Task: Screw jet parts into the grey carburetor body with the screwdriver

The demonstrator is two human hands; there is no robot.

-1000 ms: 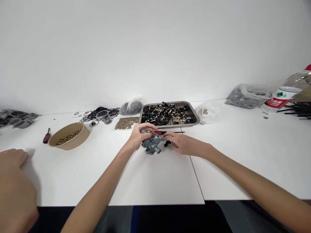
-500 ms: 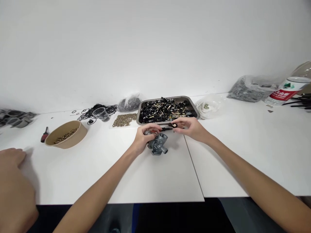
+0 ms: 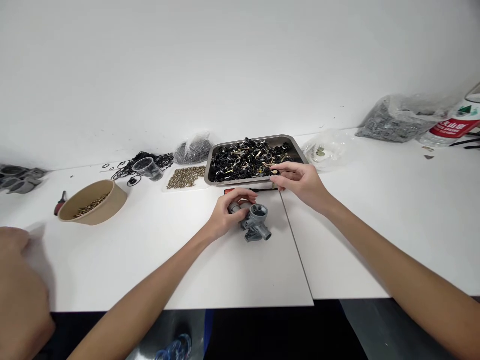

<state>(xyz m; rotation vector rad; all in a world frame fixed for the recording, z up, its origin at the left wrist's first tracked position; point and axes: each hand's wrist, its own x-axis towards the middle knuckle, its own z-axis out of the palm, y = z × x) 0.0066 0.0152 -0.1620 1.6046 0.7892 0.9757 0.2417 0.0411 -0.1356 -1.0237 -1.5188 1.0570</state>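
Left hand (image 3: 225,215) fingers wrapped on grey carburetor body (image 3: 255,222), resting on the table (image 3: 232,270). Right hand (image 3: 300,181) at the metal tray (image 3: 296,146) edge, fingers pinching what looks like a small black part.

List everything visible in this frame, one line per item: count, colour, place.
metal tray: one, silver, table centre-back, heaped with black and brass parts
carburetor body: one, grey, in front of the tray
screwdriver: one, red handle, along the tray's front edge
brass pieces: a pile, left of the tray
paper bowl: one, tan, left, holding brass parts
small screwdriver: one, red and black, left of the bowl
black rings: many, back left
plastic cup: one, clear, among the rings
bags: several, clear, along the back
bottle: one, red label, far right
another person's hand: one, lower left
left hand: gripping the carburetor body
right hand: fingertips at the tray's front edge
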